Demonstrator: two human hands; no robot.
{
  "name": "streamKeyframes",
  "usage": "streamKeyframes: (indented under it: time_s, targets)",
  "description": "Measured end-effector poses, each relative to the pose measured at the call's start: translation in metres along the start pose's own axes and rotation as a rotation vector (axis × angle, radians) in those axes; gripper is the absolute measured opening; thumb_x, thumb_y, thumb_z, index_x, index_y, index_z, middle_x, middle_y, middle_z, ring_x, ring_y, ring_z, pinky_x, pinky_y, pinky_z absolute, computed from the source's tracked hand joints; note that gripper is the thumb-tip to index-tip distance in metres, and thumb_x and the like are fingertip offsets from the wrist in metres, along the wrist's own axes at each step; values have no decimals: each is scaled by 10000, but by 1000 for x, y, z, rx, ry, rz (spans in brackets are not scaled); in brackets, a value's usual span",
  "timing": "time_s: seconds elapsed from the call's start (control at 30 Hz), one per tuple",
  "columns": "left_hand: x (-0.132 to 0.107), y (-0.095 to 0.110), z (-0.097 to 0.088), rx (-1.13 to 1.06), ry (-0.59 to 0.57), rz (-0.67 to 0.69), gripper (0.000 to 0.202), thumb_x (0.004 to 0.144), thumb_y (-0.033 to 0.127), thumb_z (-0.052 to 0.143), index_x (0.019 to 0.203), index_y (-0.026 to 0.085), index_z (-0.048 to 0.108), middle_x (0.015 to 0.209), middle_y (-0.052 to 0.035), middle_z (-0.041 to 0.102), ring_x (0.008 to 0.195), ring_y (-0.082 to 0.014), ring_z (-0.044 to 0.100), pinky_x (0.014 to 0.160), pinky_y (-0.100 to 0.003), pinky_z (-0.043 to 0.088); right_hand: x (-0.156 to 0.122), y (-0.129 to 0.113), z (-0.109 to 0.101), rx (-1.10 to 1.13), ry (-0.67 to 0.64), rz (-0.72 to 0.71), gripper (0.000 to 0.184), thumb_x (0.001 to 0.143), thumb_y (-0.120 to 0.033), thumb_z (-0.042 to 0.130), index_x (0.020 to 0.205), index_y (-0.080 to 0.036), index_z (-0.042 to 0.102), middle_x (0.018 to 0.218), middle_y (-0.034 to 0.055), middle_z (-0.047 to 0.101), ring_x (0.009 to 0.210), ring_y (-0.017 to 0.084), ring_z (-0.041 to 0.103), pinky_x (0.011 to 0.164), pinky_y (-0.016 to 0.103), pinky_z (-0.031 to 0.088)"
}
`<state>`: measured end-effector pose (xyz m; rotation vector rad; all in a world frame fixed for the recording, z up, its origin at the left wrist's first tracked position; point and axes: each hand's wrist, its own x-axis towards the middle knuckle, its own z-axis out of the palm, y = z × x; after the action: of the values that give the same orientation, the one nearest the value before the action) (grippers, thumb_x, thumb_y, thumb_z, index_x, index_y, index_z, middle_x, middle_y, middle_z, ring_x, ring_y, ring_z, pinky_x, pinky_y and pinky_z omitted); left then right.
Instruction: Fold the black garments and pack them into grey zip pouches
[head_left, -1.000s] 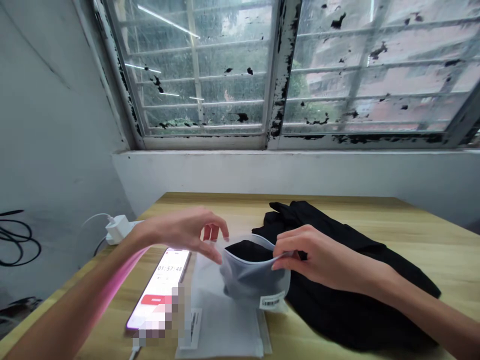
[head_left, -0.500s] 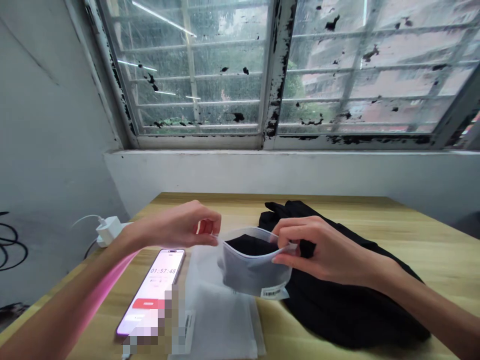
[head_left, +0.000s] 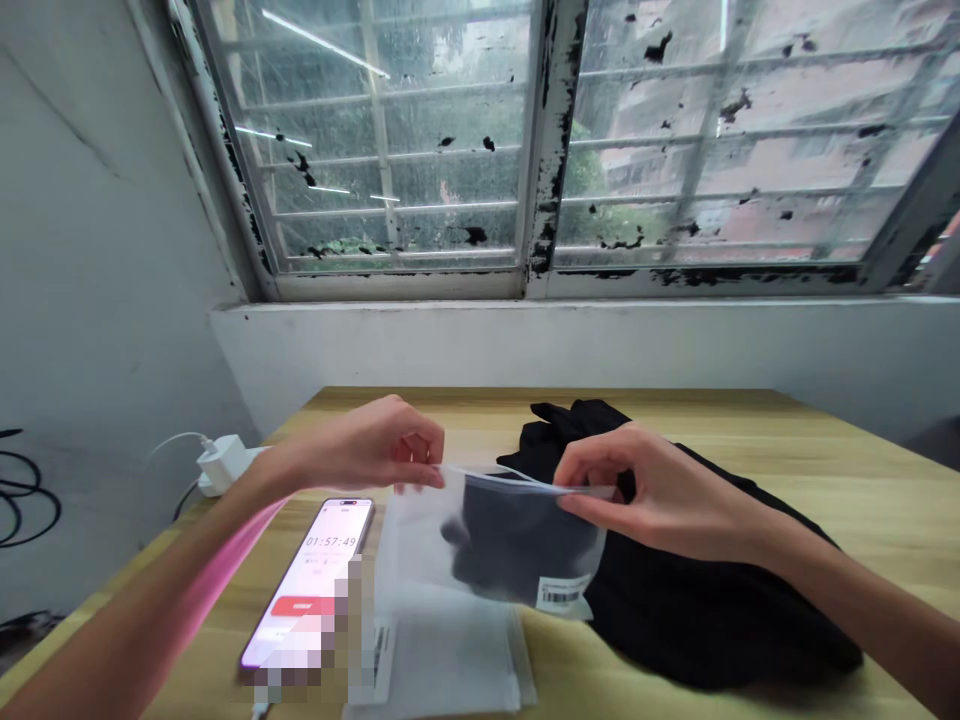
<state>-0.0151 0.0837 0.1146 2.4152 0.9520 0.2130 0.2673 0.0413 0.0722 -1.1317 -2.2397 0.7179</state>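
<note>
A frosted zip bag hangs between my two hands, with dark folded cloth showing through it. My left hand pinches the bag's top left corner. Farther along the same edge, my right hand grips near the top right corner. The bag's mouth is nearly flat, with a narrow gap left of my right fingers. A barcode label sits at its lower right corner. Under the bag lie more frosted bags. Black fabric lies bunched beneath and behind my right hand.
A lit phone showing a timer lies left of the bags, with a cable at its lower end. A white charger plug is at the left edge of the wooden table. Behind the table are a low wall and a window.
The bag's wide mouth has been drawn nearly flat, and its front now faces me. My right hand has moved slightly right, stretching the top edge. The phone's timer has advanced.
</note>
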Motion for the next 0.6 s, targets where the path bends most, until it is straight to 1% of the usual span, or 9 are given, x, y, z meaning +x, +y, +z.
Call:
streamKeyframes:
  time_s: [0.07, 0.13, 0.23, 0.27, 0.33, 0.4, 0.47, 0.53, 0.6]
  targets:
    - [2, 1, 5, -3, 15, 21, 251, 848, 318, 673, 657, 193, 567, 535, 55, 574, 478, -91, 504, 466, -190, 354, 0, 0, 3, -7, -10, -17, 169, 845, -335, 653, 760, -191, 676, 610, -17, 630, 524, 115, 547, 475, 218, 394]
    - [3, 0, 9, 24, 29, 42, 259, 844, 296, 681, 641, 194, 556, 512, 69, 541, 459, -82, 477, 454, -183, 332, 1, 2, 10, -32, 5, -60, 137, 847, -326, 683, 870, -191, 675, 653, -18, 662, 571, 125, 605, 524, 219, 447]
    - [3, 0, 12, 70, 48, 76, 270, 845, 274, 679, 621, 193, 551, 500, 80, 510, 446, -75, 430, 446, -183, 304, 3, 6, 20, -149, 53, -192, 123, 867, -279, 703, 957, -197, 680, 752, 1, 717, 655, 143, 656, 608, 239, 494]
    - [3, 0, 12, 79, 50, 83, 271, 849, 280, 676, 623, 192, 555, 504, 79, 513, 449, -76, 425, 448, -185, 302, 3, 7, 23, -181, 59, -237, 108, 880, -262, 700, 968, -199, 688, 826, 23, 745, 713, 156, 679, 658, 256, 515]
    - [3, 0, 12, 94, 49, 85, 269, 859, 296, 672, 634, 192, 569, 512, 74, 521, 459, -82, 429, 458, -192, 305, 4, 8, 28, -214, 63, -308, 95, 911, -235, 680, 995, -208, 714, 1044, 74, 766, 876, 190, 717, 791, 303, 549]
    - [4, 1, 13, 109, 45, 83, 265, 867, 307, 672, 646, 191, 583, 521, 69, 531, 470, -86, 443, 469, -197, 311, 3, 9, 32, -236, 39, -340, 155, 939, -225, 653, 1068, -226, 738, 1250, 106, 715, 1048, 225, 710, 918, 353, 545]
    - [4, 1, 15, 130, 37, 83, 254, 874, 307, 671, 659, 189, 604, 536, 62, 542, 482, -91, 461, 473, -202, 306, 3, 8, 34, -265, -16, -344, 218, 953, -230, 639, 1143, -254, 744, 1388, 113, 635, 1156, 248, 678, 985, 384, 530]
    - [5, 1, 15, 147, 22, 79, 236, 876, 296, 671, 672, 187, 627, 549, 57, 543, 493, -96, 469, 474, -207, 300, 3, 8, 36, -279, -72, -328, 264, 954, -247, 646, 1202, -274, 733, 1443, 115, 583, 1194, 263, 657, 993, 395, 529]
    - [4, 1, 14, 151, 9, 65, 194, 862, 293, 688, 703, 185, 660, 562, 51, 561, 507, -102, 494, 481, -205, 318, 4, 9, 38, -258, -76, -321, 250, 963, -238, 631, 1185, -267, 743, 1390, 118, 608, 1154, 249, 669, 966, 378, 536]
